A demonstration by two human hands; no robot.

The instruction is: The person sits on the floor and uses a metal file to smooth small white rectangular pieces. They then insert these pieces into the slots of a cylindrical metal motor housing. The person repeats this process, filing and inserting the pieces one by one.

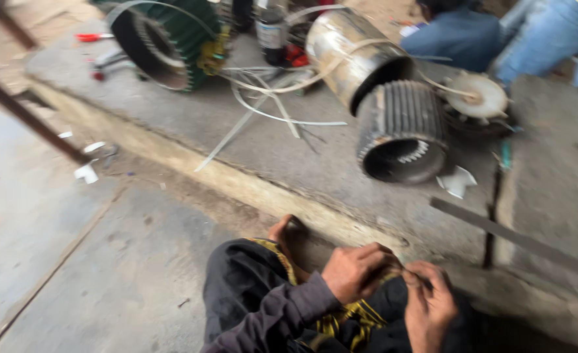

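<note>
at lower frame, above the knees, the left hand (357,271) and right hand (427,302) meet, fingers curled and pinching a thin dark strip (412,273) between them; a ribbed grey motor housing (401,131) lies on the concrete slab (302,150) well beyond.

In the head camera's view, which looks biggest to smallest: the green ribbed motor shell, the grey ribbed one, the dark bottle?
1. Green ribbed motor shell and grey ribbed motor shell: too alike to rank; the green one is cut off and farther away.
2. Dark bottle, plainly smallest.
</note>
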